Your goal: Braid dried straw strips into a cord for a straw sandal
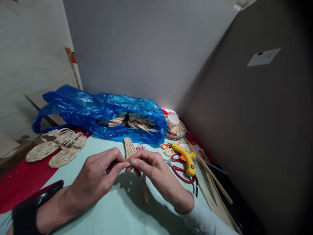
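Note:
My left hand [97,173] and my right hand [154,169] meet fingertip to fingertip over the middle of the table. Both are closed in a pinch at the near end of a small, narrow woven straw piece [129,147], whose rounded far end points away from me. Fingers cover its near end, so exactly what each pinch grips there is hard to see. Below my right hand hangs a loose straw tail [145,192]. A small pink object [141,148] lies just beyond my right fingers.
Behind my hands lies a blue plastic bag [102,107] with straw bundles [141,122] inside. Woven straw sandals [66,147] rest at left. On the right are a yellow glue gun [187,156], red-handled scissors [181,173], orange-handled scissors [168,151], long straw strips [212,195] and a cup [173,120] on a woven tray [181,130].

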### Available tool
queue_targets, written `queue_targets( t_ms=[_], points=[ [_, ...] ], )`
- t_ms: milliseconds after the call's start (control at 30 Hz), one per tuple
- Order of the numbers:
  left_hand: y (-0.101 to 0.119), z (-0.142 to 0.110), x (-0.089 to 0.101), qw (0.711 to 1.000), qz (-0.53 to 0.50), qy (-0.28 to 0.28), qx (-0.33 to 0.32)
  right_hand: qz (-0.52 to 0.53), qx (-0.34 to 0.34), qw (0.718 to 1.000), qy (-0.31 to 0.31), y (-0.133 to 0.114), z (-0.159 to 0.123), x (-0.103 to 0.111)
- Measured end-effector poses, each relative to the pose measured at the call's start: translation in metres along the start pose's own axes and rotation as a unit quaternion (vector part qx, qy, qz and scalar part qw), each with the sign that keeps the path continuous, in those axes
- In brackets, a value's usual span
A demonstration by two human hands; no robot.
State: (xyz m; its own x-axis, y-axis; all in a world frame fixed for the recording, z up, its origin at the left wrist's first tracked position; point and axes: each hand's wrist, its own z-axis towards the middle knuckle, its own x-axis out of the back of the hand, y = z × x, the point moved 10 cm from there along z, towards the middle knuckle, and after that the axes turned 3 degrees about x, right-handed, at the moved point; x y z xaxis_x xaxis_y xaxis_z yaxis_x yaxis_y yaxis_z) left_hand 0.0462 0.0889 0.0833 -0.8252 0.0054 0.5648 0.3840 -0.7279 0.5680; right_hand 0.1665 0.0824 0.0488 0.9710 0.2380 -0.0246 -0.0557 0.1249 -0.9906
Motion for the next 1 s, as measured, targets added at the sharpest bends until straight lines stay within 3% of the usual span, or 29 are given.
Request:
queue_targets(
  t_ms=[200, 433, 633, 800, 900, 1000],
  points=[
    [0.025, -0.002, -0.01, 0.986, 0.102, -0.017, -0.133, 0.004, -0.019, 1.0, 0.003, 0.009, -0.003, 0.009],
    [0.031, 0.005, -0.025, 0.985, 0.07, -0.035, -0.154, -0.226, 0.051, 0.969, 0.081, -0.014, -0.021, 0.025],
    [0.031, 0.018, -0.034, 0.991, -0.029, -0.075, -0.106, -0.196, 0.033, 0.978, 0.063, -0.009, -0.027, 0.026],
    [0.008, 0.025, -0.041, 0.991, -0.111, -0.078, -0.01, -0.263, 0.036, 0.963, 0.048, -0.011, -0.017, 0.03],
    [-0.011, 0.029, -0.046, 0.984, -0.144, -0.087, 0.058, -0.384, 0.043, 0.921, 0.049, -0.017, 0.002, 0.039],
    [-0.033, 0.039, -0.05, 0.971, -0.172, -0.092, 0.137, -0.525, 0.016, 0.847, 0.081, -0.022, 0.032, 0.063]
  ],
)
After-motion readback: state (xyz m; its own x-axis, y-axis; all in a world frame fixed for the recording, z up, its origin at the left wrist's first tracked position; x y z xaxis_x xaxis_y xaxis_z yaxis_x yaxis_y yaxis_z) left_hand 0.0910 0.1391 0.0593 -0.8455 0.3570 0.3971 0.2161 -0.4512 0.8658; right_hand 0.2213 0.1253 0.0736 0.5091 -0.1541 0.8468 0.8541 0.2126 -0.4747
